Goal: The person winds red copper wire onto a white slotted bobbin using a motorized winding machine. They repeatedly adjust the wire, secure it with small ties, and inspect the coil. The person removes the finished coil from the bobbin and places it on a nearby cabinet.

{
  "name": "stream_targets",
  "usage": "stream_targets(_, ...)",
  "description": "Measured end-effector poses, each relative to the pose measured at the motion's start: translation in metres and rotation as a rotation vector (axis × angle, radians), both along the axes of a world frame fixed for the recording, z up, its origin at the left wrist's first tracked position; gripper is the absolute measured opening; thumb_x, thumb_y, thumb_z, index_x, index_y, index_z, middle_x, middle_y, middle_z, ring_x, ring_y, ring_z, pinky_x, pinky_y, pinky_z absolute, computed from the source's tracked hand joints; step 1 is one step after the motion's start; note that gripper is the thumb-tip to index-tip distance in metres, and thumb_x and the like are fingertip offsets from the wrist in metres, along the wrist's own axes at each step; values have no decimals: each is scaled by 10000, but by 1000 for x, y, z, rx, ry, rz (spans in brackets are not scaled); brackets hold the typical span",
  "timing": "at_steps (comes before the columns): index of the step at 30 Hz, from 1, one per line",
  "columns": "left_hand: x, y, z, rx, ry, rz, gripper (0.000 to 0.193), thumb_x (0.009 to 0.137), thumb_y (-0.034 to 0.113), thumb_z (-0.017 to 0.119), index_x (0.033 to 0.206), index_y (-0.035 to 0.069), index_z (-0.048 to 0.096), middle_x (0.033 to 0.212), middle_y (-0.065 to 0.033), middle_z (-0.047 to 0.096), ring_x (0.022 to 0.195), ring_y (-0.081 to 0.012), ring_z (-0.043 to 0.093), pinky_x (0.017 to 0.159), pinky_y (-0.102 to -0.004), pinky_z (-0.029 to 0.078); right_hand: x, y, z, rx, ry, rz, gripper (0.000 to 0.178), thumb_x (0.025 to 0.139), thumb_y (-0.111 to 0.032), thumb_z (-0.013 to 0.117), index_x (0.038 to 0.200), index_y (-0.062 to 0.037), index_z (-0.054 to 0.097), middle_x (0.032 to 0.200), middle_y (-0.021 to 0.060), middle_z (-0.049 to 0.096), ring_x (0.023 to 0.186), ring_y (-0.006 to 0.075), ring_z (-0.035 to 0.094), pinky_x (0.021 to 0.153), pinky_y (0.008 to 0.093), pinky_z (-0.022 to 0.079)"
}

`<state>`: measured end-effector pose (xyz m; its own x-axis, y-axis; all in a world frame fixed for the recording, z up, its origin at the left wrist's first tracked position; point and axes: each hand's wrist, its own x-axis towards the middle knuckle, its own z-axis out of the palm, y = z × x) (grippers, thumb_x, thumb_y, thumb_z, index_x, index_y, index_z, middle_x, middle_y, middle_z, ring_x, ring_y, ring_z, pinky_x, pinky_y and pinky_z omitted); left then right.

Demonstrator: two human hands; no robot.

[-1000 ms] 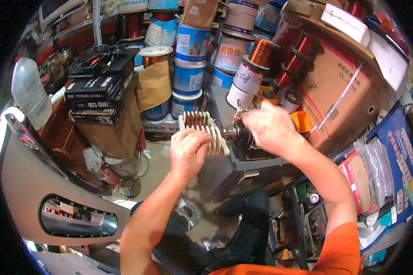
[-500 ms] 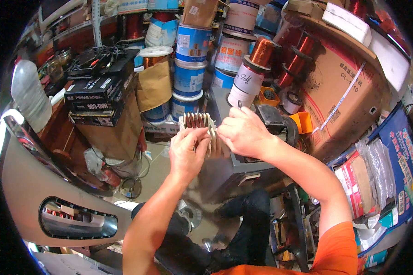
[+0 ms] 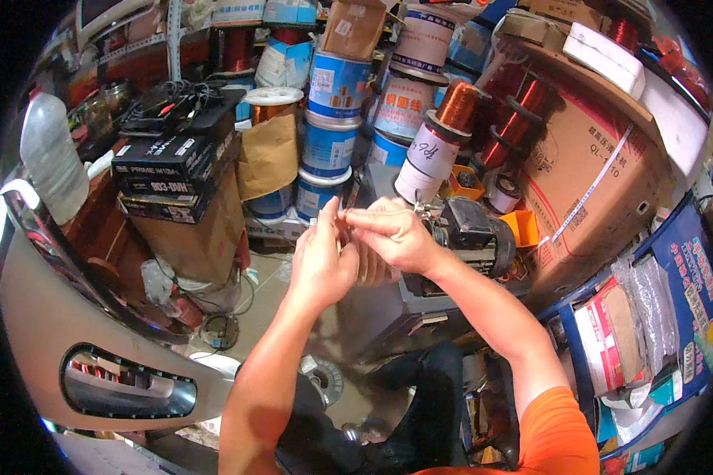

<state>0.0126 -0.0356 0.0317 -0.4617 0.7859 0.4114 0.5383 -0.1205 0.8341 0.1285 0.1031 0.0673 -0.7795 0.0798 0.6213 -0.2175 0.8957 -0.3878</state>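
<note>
The ribbed coil former (image 3: 372, 269) sits between both hands in front of the motor (image 3: 467, 233). It looks stiff and light, best held by its edges. The left hand (image 3: 321, 261) cups it; the right hand (image 3: 392, 233) pinches something fine at its top, likely wire.
</note>
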Motion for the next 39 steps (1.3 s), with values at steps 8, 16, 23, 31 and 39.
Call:
stream_targets(8,-3,4,-9,53,30,41,599,816,97,520,1378,-66,392,1216,-249,607,1147,-409,563,995,-440,428,-20,-10,25,1231,-161,-234,125,724,-201,614,757,-85,648,785,20,621,797,185,550,695,339,404)
stream_targets(16,10,-5,-44,332,137,296,354,794,50,560,1140,-19,589,1153,-198,587,1101,-376,545,987,-444,412,-10,5,36,-209,-854,-467,244,808,-243,738,869,-8,715,712,92,682,583,159,616,571,318,514)
stream_targets(23,16,-5,-67,355,-27,283,325,824,46,568,1143,-16,589,1226,-190,535,1163,-346,505,1024,-421,381,18,-12,-3,-1248,-574,-288,105,903,-105,667,902,-1,681,791,54,684,583,71,581,507,204,485)
stream_targets(31,13,-6,-71,371,-75,289,330,825,44,591,1147,-18,563,1231,-188,519,1160,-331,500,1030,-415,381,14,-33,-12,-1134,-365,-384,132,904,-92,649,838,22,637,738,66,652,542,105,581,507,267,522)
stream_targets(39,10,-6,-73,278,-192,258,432,852,115,619,1246,-25,509,1286,-186,479,1225,-317,455,1067,-409,349,12,-57,-26,-561,-54,-571,135,860,-66,703,843,30,609,726,65,655,578,119,605,547,270,509)
